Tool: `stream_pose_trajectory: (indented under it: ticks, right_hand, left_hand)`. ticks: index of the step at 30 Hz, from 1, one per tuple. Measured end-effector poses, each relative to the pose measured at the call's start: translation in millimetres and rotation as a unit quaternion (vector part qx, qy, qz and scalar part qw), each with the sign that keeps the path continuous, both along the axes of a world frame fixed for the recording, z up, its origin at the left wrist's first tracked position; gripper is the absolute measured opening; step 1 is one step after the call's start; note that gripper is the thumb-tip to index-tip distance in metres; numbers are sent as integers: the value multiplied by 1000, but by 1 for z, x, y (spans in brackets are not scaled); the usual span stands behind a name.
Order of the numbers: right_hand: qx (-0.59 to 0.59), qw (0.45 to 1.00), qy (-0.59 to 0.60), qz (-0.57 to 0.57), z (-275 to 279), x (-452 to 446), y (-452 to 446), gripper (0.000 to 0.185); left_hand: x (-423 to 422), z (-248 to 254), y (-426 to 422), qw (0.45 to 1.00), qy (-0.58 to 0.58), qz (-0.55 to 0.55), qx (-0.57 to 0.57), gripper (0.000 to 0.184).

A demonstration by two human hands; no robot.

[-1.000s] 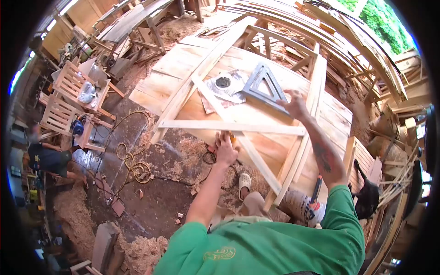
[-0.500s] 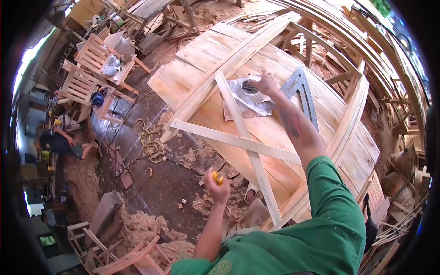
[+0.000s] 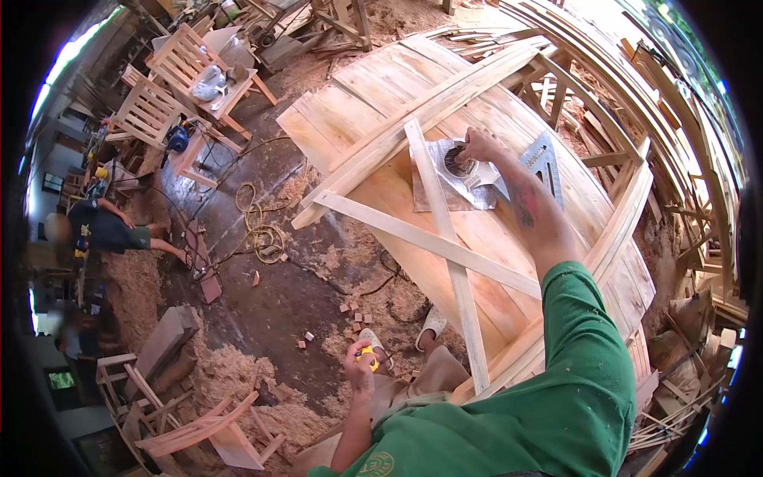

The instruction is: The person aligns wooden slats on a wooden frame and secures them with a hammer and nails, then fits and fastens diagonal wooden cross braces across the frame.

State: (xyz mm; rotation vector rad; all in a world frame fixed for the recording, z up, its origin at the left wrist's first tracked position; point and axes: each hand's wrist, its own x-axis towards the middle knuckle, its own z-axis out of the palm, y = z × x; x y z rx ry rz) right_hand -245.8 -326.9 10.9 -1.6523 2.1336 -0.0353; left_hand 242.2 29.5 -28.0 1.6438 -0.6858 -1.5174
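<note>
A yellow tape measure (image 3: pixel 366 358) is in my left hand (image 3: pixel 360 370), its fingers wrapped round it, low beside my legs. My right hand (image 3: pixel 482 148) reaches over the wooden panel, fingers bent down together at the edge of a dark round heap of thin pieces, seemingly nails (image 3: pixel 458 161); its fingertips are partly hidden. Under the heap lies a crinkled silvery sheet (image 3: pixel 473 199). A metal triangular square (image 3: pixel 545 168) rests right of my forearm. Two narrow wooden strips cross on the panel (image 3: pixel 381 183); one strip (image 3: pixel 433 179) lies over the sheet's left part.
Long beams (image 3: pixel 429 87) frame the panel, with stacked planks (image 3: pixel 620 56) behind. On the floor are a yellow hose or cord (image 3: pixel 258 230), small wood blocks and shavings (image 3: pixel 230 374). Wooden chairs (image 3: pixel 187 67) stand at upper left; another person (image 3: pixel 107 226) is at far left.
My right hand has come down onto the round heap, its fingers drawing together. My left hand has lowered slightly with the tape measure. The whole view has shifted.
</note>
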Motion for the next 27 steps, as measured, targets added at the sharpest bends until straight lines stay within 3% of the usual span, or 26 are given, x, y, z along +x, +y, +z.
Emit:
stream_pose_trajectory:
  ticks: [4, 5, 6, 7, 8, 9, 10, 12, 14, 16, 18, 20, 24, 26, 27]
  right_hand:
    - [-62, 993, -95, 15, -40, -28, -10, 93]
    - [30, 990, 0, 138, -24, -21, -23, 94]
    - [1, 993, -53, 106, -35, -28, -24, 80]
    - [56, 993, -50, 88, -57, -43, -42, 64]
    - [20, 988, -123, 92, -29, -32, -26, 52]
    - [-19, 975, -208, 79, -19, -31, -16, 50]
    - [-16, 975, -206, 84, -17, -33, -17, 50]
    - [-57, 957, -283, -36, -17, -45, -10, 45]
    - [-73, 969, -217, -97, -11, -54, -7, 37]
    - [-69, 927, -329, -166, 0, -66, 2, 30]
    - [-14, 922, -343, -178, -31, -99, -11, 31]
    - [-47, 891, -394, -221, 0, -78, 5, 31]
    - [-88, 841, -469, -256, -9, -83, -5, 30]
    - [-42, 873, -466, -140, 14, -77, -7, 39]
    - [2, 902, -424, -81, 10, -81, -20, 52]
  left_hand:
    - [-4, 7, 2, 1000, -5, 7, -22, 29]
    - [0, 5, 5, 1000, -13, -1, -15, 30]
    - [6, 4, 10, 1000, -24, -8, -8, 30]
    - [7, 12, 11, 1000, -4, 3, 6, 31]
    - [11, 9, 16, 1000, -7, 19, 6, 31]
    - [16, 2, 20, 1000, -14, 25, 3, 30]
    - [18, 2, 21, 999, -19, 26, 1, 30]
    - [21, 5, 24, 999, -31, 24, 1, 30]
    - [24, 5, 27, 998, -64, 20, -3, 29]
    - [23, 2, 30, 998, -57, 5, 3, 30]
    - [25, -5, 34, 999, -47, 25, 11, 29]
    - [26, -12, 36, 999, -50, 12, 12, 28]
    - [17, -6, 31, 998, -56, 0, 28, 29]
    - [11, 1, 25, 997, -72, -20, 20, 29]
    - [10, 0, 24, 997, -73, -24, 22, 29]
